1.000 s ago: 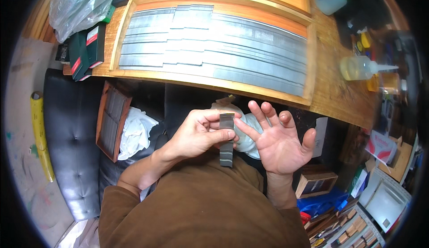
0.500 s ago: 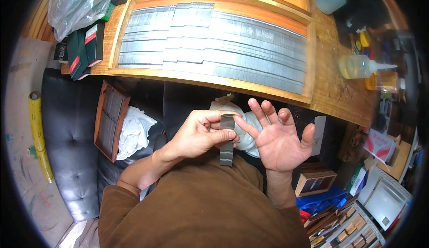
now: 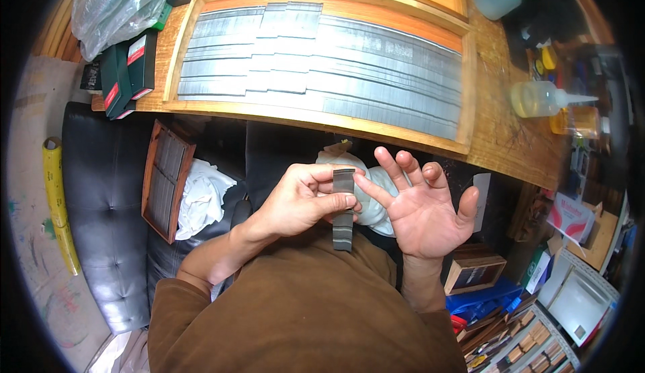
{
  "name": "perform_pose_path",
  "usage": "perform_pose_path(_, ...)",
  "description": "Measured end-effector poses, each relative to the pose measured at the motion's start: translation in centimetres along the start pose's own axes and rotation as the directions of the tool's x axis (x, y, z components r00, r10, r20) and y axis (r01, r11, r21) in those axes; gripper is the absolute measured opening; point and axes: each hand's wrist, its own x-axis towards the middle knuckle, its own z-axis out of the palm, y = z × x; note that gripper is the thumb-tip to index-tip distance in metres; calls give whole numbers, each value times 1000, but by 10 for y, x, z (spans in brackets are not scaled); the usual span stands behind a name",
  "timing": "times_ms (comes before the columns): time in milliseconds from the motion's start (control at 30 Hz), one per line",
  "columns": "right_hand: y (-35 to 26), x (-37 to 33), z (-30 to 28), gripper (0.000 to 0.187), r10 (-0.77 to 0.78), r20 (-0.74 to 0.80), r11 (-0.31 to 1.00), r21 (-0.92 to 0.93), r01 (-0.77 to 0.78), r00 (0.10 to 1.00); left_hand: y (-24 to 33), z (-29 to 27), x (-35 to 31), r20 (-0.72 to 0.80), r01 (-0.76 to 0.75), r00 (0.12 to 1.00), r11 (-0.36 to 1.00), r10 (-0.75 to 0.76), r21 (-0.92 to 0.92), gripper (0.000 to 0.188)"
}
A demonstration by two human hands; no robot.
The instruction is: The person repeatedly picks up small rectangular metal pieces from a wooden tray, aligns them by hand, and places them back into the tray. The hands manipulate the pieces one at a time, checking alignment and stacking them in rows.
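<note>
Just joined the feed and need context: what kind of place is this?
Likely a small craft workshop: a wooden workbench bearing a tray of grey metal strips, squeeze glue bottles, and crowded shelves of small boxes beside the seat.

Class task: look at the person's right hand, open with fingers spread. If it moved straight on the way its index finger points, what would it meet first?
The right hand points its index finger at the grey strip held in the left hand; the fingertip looks at or almost on it, so the strip comes first.
</note>
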Motion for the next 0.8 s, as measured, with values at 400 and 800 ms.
perform_pose_path(400, -2, 4, -1, 68, 52, 7, 998, 23, -53, 999, 2, 6, 2, 48, 23, 999, 1000, -22, -14, 37)
perform_pose_path(800, -1, 3, -2, 69, 48, -5, 998, 46, -48, 999, 1, 7, 3, 31, 69, 997, 997, -69, -23, 38)
